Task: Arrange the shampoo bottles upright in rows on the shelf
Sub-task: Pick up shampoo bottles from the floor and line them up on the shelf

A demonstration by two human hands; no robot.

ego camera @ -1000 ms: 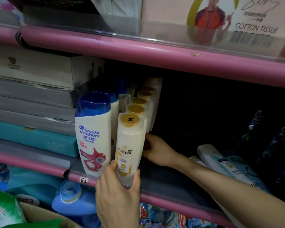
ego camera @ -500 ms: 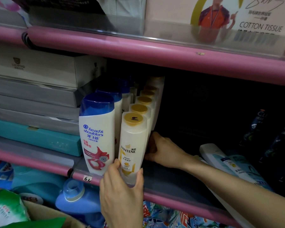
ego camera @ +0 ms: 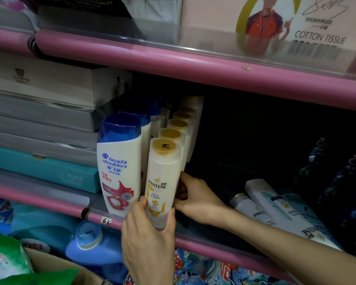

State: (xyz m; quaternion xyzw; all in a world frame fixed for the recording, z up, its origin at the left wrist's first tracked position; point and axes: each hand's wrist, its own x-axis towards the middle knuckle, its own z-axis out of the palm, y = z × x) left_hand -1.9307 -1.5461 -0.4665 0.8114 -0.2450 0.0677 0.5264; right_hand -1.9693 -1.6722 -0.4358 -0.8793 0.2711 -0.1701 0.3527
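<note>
With her right hand (ego camera: 195, 199) now drawn forward to pinch its side, the left hand (ego camera: 148, 233) grips the gold-capped white Pantene bottle (ego camera: 162, 177), squaring the near row upright.

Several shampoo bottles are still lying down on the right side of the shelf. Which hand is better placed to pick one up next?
Probably the right hand. It already reaches into the shelf beside the front Pantene bottle, nearer the lying bottles. The left hand grips that Pantene bottle's base from the front.

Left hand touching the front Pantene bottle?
Touching. Head view: left hand grips the front Pantene bottle at its base, thumb and fingers wrapped round both sides.
</note>
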